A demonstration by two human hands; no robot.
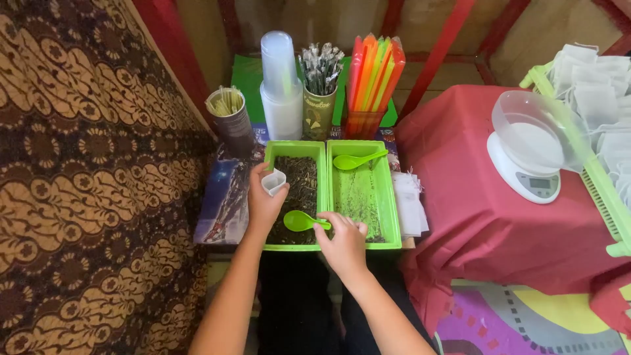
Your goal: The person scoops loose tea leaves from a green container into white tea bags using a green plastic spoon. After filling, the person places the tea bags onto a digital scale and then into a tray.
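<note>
Holding a small white paper bag (273, 181) open-mouthed, left hand (264, 202) pinched on its rim above the left green tray (294, 148) of dark dried leaves. Right hand (344, 240) gripping a green spoon (301, 221) by its handle, bowl resting in the leaves. Beside it, touching, a second green tray (393, 217), nearly bare, with another spoon (355, 160). Behind, cups of straws (373, 72); to the right, a kitchen scale (526, 172) on red cloth (473, 223).

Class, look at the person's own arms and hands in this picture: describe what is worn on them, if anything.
Both forearms are bare: no sleeves reach into view. The left hand and right hand wear no gloves, and no watch, bracelet or ring shows on either.
</note>
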